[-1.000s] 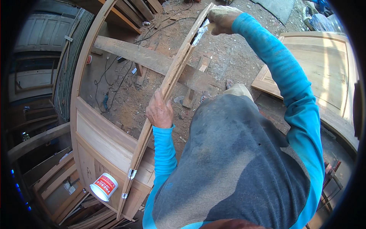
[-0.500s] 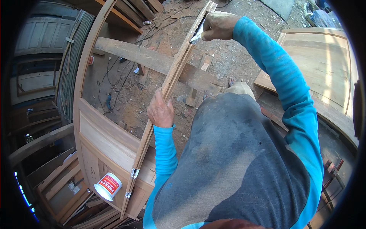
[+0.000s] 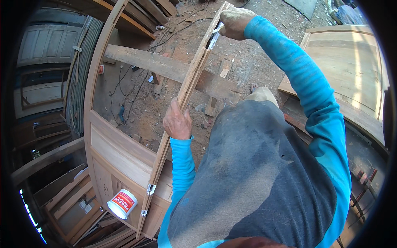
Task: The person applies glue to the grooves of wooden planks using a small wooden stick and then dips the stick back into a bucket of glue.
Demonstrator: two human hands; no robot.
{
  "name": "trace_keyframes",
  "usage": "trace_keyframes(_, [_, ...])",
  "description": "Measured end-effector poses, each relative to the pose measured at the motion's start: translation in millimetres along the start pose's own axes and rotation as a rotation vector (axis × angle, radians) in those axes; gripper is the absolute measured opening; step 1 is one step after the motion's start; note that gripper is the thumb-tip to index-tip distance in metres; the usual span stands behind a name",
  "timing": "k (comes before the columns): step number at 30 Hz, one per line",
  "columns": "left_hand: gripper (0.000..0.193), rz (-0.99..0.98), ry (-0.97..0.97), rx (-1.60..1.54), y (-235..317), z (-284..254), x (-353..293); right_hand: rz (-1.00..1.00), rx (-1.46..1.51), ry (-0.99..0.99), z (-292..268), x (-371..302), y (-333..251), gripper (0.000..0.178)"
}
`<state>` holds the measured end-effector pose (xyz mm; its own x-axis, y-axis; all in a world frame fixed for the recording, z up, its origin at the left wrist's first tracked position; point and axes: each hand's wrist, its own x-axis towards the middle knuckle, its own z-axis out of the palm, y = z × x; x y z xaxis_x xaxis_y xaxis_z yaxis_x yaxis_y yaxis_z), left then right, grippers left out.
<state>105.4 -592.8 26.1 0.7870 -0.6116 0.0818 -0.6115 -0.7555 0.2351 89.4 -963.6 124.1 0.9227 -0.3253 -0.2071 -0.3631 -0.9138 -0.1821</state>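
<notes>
A large wooden door frame [image 3: 188, 78] stands on its side in front of me, its long narrow edge slanting from far middle to near left. My left hand [image 3: 178, 120] grips this edge near its middle, fingers over the far side. At the far end, my right hand [image 3: 237, 22] is closed on a thin white piece [image 3: 220, 28], mostly hidden by the fingers, held against the edge. Beside it the edge has a dark slot and a white patch [image 3: 214, 40]. Shiny metal plates [image 3: 151, 189] sit on the near part of the edge.
A white tub with a red label [image 3: 123, 203] rests on the door's panel at lower left. A plank [image 3: 142, 60] crosses the frame's opening. Another wooden panel [image 3: 343, 62] lies at right. Cables [image 3: 130, 97] and debris cover the ground; stacked frames and boards [image 3: 74, 198] fill the left.
My right hand has moved slightly up and left along the edge, toward its far end. More of the white patch shows below it. My left hand keeps its grip.
</notes>
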Motion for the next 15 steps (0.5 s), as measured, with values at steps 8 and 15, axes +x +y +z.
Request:
trace_keyframes(8, [0.056, -0.033, -0.017, -0.004, -3.0, 2.9, -1.0, -0.072, 0.040, 0.064, 1.0, -17.6, -27.1, 0.037])
trace_keyframes(15, [0.054, 0.008, 0.023, -0.007, -4.5, 2.1, -0.9, -0.101, 0.040, 0.010, -2.0, -23.9, -26.7, 0.038])
